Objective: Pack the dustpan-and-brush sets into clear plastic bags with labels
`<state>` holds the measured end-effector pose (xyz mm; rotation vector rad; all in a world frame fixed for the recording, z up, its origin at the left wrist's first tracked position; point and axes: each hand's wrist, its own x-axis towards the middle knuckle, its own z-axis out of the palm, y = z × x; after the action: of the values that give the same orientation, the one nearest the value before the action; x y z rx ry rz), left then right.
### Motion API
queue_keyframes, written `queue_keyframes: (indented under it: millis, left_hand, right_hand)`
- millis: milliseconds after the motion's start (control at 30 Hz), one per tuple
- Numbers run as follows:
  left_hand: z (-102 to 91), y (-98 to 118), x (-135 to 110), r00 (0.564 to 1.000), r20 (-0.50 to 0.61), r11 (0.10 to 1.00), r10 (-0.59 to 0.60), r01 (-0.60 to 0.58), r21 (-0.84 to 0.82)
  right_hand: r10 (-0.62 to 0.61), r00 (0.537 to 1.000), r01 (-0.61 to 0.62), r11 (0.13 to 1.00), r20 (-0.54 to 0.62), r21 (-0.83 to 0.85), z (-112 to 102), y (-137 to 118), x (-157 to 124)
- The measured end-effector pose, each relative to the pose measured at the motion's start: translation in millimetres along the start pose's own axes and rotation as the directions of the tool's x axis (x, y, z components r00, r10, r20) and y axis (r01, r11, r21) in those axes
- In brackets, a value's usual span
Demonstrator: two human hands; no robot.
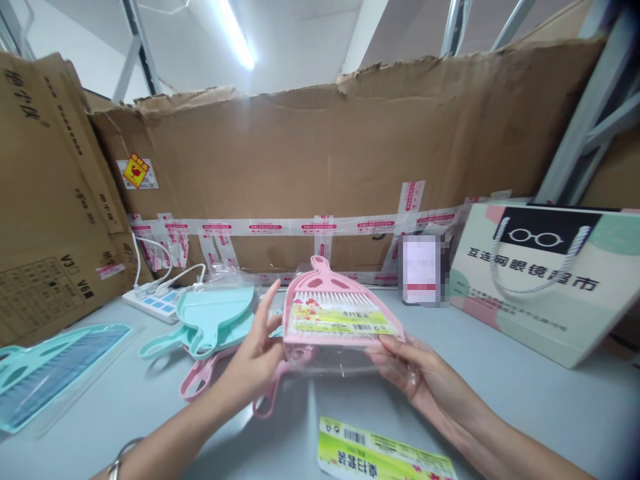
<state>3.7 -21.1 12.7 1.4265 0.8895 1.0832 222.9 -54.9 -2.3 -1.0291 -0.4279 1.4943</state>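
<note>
The right hand (pixel 415 367) pinches the lower right corner of a pink dustpan set (pixel 327 283), thumb on top and fingers beneath. The left hand (pixel 260 357) is half open at the set's left side, index finger raised and the others curled; whether it grips the set, I cannot tell. The set is raised over the middle of the worktop (pixel 525 387), handle towards the far edge.

Just left of it, turquoise dustpans (pixel 215 310) lie over pink handles (pixel 200 387), which the left forearm partly covers. A power strip (pixel 150 303) with white cables sits behind them, near the far edge. Towards the near edge, between the forearms, lies a loose printed card (pixel 380 453). A blurred upright panel (pixel 423 270) stands by the far edge, right of the set. A tall cardboard wall (pixel 325 153) closes off that edge, and cardboard boxes (pixel 50 200) rise at the far left corner.

The set's clear bag (pixel 340 363) holds pan, white-bristled brush and a printed label. Another clear wrapper at the left edge holds a turquoise set (pixel 60 367) with blue bristles. The rope-handled carrier bag (pixel 550 287) at the right hides its contents.
</note>
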Motion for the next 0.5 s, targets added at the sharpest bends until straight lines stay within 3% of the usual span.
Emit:
queue_keyframes:
  millis: [100,200,267,400,500]
  left_hand:
    - [4.1,-3.0,-2.9,0.991,0.059,0.980,0.122,-0.130,0.154]
    - [5.8,-5.2,-2.7,0.983,-0.065,0.954,0.169,-0.147,0.262]
    - [5.1,-5.1,-1.8,0.971,-0.154,0.938,0.184,-0.127,0.322]
    - [4.5,-6.2,-2.2,0.946,-0.244,0.933,0.213,-0.123,0.339]
    - [7.2,-9.3,-4.6,0.941,-0.260,0.944,0.216,-0.133,0.303]
  right_hand:
    - [-0.022,0.998,0.028,0.995,0.064,-0.098,-2.4,1.8,1.7]
    - [-0.079,0.977,0.127,0.963,0.200,-0.239,-5.9,5.6,5.0]
    - [-0.158,0.928,0.259,0.924,0.336,-0.282,-9.0,8.2,7.1]
    - [-0.302,0.771,0.565,0.731,0.561,-0.383,-15.6,11.2,10.4]
    - [-0.393,0.774,0.629,0.575,0.497,-0.524,-17.2,10.9,12.8]
